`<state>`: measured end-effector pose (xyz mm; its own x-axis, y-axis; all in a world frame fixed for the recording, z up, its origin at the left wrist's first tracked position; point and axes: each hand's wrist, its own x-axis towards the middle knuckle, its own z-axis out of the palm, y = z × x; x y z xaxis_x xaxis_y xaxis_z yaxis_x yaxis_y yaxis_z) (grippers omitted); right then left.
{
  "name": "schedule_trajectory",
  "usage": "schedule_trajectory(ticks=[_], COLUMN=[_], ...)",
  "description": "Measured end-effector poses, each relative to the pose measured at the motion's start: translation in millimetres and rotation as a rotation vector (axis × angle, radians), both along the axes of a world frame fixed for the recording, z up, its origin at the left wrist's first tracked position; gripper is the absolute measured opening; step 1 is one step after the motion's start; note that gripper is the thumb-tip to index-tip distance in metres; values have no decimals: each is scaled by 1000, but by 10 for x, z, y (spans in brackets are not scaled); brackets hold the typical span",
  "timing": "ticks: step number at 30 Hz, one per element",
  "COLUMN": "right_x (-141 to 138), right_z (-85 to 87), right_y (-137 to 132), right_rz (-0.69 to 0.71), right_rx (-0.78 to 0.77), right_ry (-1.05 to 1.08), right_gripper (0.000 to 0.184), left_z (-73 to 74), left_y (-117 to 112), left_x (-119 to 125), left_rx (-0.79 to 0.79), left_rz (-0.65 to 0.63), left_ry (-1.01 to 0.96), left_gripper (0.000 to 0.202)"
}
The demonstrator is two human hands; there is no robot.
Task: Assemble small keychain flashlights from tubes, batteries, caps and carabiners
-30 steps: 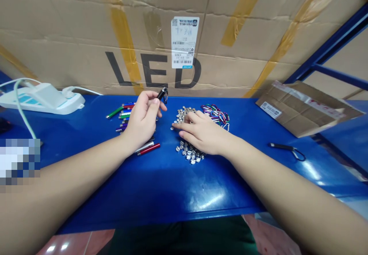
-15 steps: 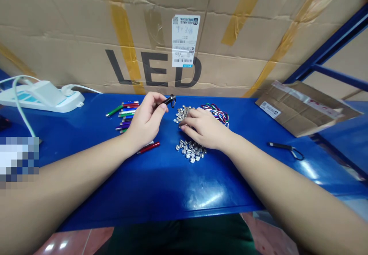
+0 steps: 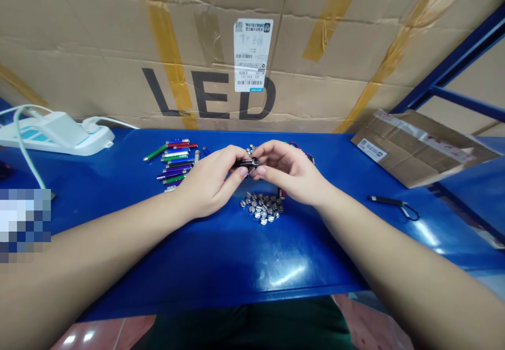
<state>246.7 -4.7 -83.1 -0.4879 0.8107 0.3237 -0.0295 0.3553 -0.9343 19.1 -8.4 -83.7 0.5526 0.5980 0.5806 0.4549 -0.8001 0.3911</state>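
Note:
My left hand (image 3: 209,181) and my right hand (image 3: 290,173) meet above the blue table (image 3: 221,250), both pinching a small black tube-shaped flashlight (image 3: 245,163) held level between the fingertips. Under the hands lies a heap of small silver button cells (image 3: 262,207). To the left of my left hand lies a row of coloured pen-like tubes (image 3: 175,159). A bunch of coloured carabiner clips (image 3: 305,155) is mostly hidden behind my right hand.
A large cardboard box marked LED (image 3: 221,50) stands along the back. A white power strip (image 3: 59,134) with cables lies at the far left. A flat cardboard packet (image 3: 418,147) and a black flashlight with clip (image 3: 392,203) lie at the right.
My left hand brought the black flashlight down and right. My right hand lifted off the button cells and closed on the flashlight's end.

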Motion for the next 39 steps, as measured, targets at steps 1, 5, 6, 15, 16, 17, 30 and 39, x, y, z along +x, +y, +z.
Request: schedule_trajectory(ticks=[1, 5, 6, 15, 16, 17, 30, 39], right_x=[0, 11, 13, 49, 63, 77, 98, 116], right_z=[3, 9, 6, -8, -5, -1, 25, 1], right_y=[-4, -14, -15, -9, -8, -7, -28, 4], right_rz=[5, 2, 8, -75, -92, -109, -124, -105], right_rx=[-14, 57, 79, 119, 154, 193, 103, -12], right_ry=[11, -32, -47, -108, -133, -154, -35, 11], right_gripper=[38, 34, 32, 13, 12, 12, 20, 46], left_z=[-5, -35, -43, -34, -26, -18, -10, -37], left_y=[4, 20, 23, 25, 20, 14, -3, 17], left_x=[-3, -7, -6, -11, -13, -14, -5, -18], left_rx=[15, 79, 95, 82, 58, 36, 21, 19], left_rz=[8, -6, -24, 6, 27, 47, 36, 48], left_ry=[12, 34, 39, 0, 4, 11, 71, 50], left_gripper=[12, 13, 13, 12, 13, 14, 31, 29])
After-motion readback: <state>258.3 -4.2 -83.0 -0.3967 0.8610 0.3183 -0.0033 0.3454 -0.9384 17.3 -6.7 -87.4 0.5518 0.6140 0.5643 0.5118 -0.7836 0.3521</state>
